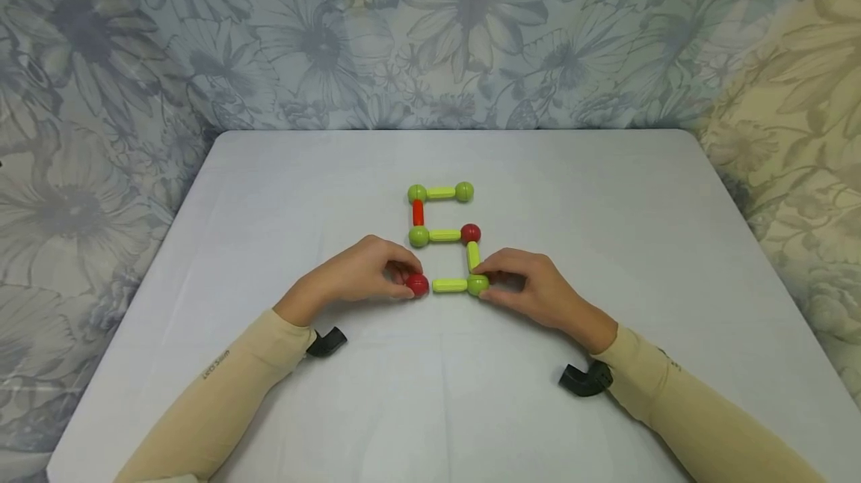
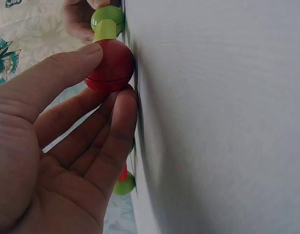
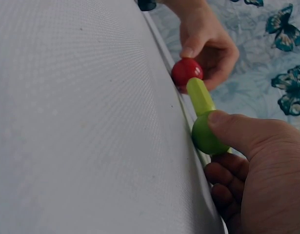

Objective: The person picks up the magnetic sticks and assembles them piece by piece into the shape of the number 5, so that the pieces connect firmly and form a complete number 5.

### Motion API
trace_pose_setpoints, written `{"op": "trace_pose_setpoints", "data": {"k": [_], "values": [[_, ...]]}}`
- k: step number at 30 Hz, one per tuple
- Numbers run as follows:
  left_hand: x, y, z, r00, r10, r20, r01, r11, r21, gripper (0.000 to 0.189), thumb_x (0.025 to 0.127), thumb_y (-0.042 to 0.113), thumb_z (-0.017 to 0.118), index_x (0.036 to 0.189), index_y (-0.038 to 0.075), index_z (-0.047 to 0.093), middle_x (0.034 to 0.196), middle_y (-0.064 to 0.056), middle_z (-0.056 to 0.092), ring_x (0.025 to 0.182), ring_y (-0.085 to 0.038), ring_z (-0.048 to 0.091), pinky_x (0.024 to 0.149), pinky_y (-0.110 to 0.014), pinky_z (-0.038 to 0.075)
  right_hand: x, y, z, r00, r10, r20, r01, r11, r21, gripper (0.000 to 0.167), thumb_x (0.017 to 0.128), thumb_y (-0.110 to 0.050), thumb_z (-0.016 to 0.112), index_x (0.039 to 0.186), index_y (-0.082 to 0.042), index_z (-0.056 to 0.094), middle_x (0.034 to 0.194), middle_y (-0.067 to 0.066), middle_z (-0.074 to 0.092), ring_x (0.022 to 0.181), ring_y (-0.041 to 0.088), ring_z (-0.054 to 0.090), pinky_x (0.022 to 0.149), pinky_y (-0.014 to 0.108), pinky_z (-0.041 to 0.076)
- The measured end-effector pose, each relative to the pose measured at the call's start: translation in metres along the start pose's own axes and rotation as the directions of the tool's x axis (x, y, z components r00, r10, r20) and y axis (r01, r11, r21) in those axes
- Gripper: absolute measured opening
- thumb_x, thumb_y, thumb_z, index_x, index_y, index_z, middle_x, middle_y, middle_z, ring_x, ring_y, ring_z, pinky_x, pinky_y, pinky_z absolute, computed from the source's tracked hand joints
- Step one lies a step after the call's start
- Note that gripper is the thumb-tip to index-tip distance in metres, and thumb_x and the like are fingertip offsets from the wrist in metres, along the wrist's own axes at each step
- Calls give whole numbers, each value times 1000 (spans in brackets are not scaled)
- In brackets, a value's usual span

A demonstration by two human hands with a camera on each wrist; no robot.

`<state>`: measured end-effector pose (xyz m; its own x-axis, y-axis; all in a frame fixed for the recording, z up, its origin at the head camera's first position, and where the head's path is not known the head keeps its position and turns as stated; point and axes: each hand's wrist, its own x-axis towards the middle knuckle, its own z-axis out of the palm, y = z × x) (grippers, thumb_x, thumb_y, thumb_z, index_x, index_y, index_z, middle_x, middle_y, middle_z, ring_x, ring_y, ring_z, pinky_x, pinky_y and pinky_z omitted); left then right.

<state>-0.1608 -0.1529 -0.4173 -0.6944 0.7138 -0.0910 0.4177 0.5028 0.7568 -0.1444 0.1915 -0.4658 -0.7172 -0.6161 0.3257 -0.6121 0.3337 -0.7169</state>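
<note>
Between thumb and fingers my left hand (image 1: 368, 271) pinches a red ball (image 1: 417, 285) at the table surface. A small gap parts that ball from the free end of a yellow-green stick (image 1: 449, 285). The stick's other end meets a green ball (image 1: 478, 285), which my right hand (image 1: 531, 285) grips between thumb and fingers. From there a second yellow-green stick (image 1: 473, 256) runs up to another red ball (image 1: 471, 233). In the left wrist view the pinched red ball (image 2: 110, 66) partly hides the stick behind it.
Farther back the chain continues through a yellow-green stick (image 1: 445, 235), a green ball (image 1: 418, 236), a red stick (image 1: 418, 212), another green ball (image 1: 417, 194), a stick (image 1: 441, 192) and an end green ball (image 1: 464, 191). All lie on the white table (image 1: 303, 184). Flowered cloth (image 1: 336, 57) hangs behind.
</note>
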Motion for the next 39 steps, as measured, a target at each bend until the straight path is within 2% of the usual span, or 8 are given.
{"op": "trace_pose_setpoints", "data": {"k": [17,26,34,39], "values": [[2,0,4,1000,-13,1,13,999,32,30,91,13,89,120,12,80,103,11,74,88,-6,68,84,-29,58,0,-1,0,1000,8,1,-8,1000,-8,36,90,-10,91,122,-21,80,110,-12,73,92,14,64,78,29,53],[4,7,8,1000,-3,-7,4,992,128,31,92,15,89,122,10,80,106,8,74,88,-6,66,82,-26,58,1,1,0,1000,22,11,-21,1000,-14,36,90,-11,91,123,-22,80,112,-12,73,93,13,64,79,29,54],[3,6,8,1000,4,-7,-3,989,146,31,93,13,88,123,10,80,107,9,75,91,-7,67,85,-26,57,2,2,0,1000,12,8,-12,1000,-17,36,91,-12,91,123,-22,81,112,-12,73,93,13,64,79,29,54],[-1,8,4,999,-31,-21,35,984,176,38,93,19,88,128,9,78,114,6,74,97,-10,67,89,-29,56,2,0,-1,1000,20,17,-20,1000,-18,40,91,-13,91,129,-18,78,112,-9,73,94,14,64,80,31,54]]}}
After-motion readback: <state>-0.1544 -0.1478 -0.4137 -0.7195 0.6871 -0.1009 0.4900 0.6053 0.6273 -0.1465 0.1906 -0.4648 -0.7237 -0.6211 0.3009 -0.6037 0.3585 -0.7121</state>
